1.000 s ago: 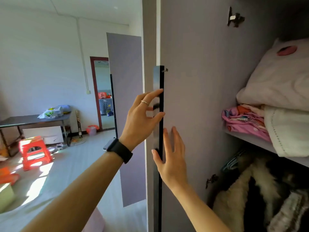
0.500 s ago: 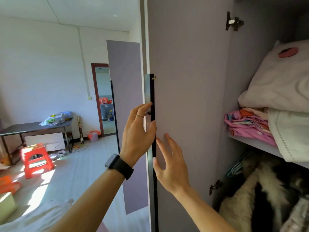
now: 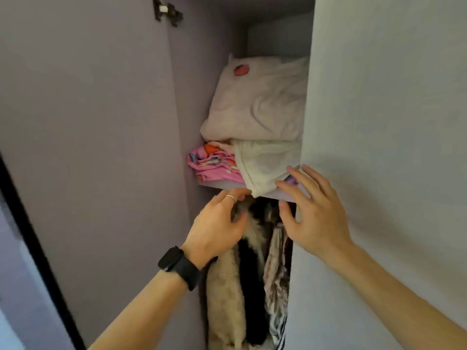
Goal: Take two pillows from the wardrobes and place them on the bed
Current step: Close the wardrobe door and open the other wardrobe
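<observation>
Farthest left, the open wardrobe door (image 3: 88,122) stands swung out, its dark edge strip (image 3: 32,236) running down beyond the left wrist. A metal hinge (image 3: 166,11) sits high above the fingers. Next comes the left hand (image 3: 217,223), with a black watch (image 3: 179,267) on the wrist and a ring (image 3: 230,197) on one finger. Its fingers are loosely spread and slightly bent, holding nothing, with their tips just under the front edge of the shelf (image 3: 217,185). Below and behind those fingers hang clothes (image 3: 275,274), a cream furry coat (image 3: 227,299) among them. Just above the left fingertips, a pink patterned cloth (image 3: 214,162) lies folded on the shelf. To its right, between the two hands' fingertips, a white folded cloth (image 3: 267,165) droops over the shelf edge. The pale pillow (image 3: 257,102) with a pink spot lies on top of both cloths, well above all the fingertips and touched by neither hand. The right hand (image 3: 313,210) has its fingers spread and nearly straight, gripping nothing. Its fingertips reach the lower right corner of the white cloth, though whether they touch it cannot be told. Right of those fingers, the closed door (image 3: 379,122) covers the rest of the wardrobe.
</observation>
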Demonstrator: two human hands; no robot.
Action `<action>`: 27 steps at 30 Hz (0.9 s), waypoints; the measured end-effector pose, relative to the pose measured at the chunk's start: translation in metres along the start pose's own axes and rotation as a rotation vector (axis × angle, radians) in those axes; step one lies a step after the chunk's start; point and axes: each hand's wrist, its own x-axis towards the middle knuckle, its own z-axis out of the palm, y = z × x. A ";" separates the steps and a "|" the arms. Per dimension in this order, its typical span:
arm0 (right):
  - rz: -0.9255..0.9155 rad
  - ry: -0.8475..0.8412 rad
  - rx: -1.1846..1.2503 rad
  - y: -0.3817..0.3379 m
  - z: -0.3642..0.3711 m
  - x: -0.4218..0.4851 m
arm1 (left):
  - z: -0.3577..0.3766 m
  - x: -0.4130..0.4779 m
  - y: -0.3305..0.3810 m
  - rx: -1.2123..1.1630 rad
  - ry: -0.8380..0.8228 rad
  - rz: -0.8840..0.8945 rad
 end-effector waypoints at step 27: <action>0.402 -0.049 -0.665 0.078 -0.043 -0.012 | 0.098 0.085 0.031 -1.078 -0.141 0.058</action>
